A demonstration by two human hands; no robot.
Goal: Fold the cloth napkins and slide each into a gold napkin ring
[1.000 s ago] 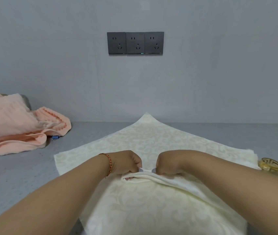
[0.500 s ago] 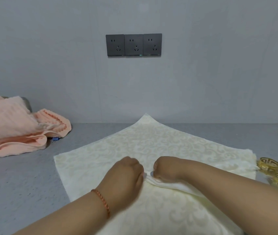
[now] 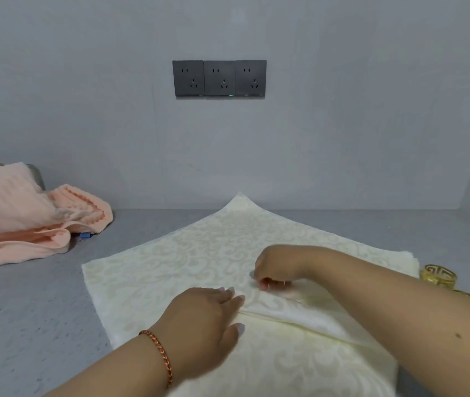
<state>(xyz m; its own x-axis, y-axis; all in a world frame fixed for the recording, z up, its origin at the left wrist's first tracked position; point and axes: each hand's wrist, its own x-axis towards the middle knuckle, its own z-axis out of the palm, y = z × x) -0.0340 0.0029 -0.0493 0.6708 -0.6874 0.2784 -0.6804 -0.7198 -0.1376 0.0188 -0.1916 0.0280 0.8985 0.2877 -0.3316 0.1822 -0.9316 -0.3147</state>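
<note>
A grey counter runs back to a grey wall, with bare surface on the left of the cloth and a narrower strip behind it. One cream patterned napkin lies spread in the middle, a corner pointing at the wall; its near part is folded over, the fold edge running from the centre toward the right. One heap of peach towels sits at the far left, well apart from the napkin. One bank of three dark sockets is on the wall. The left hand lies flat, fingers straight, pressing the cloth at the fold's end. The right hand is curled, fingertips pinching the folded edge. Two gold napkin rings stand just beside the napkin's right edge, by the right forearm.
</note>
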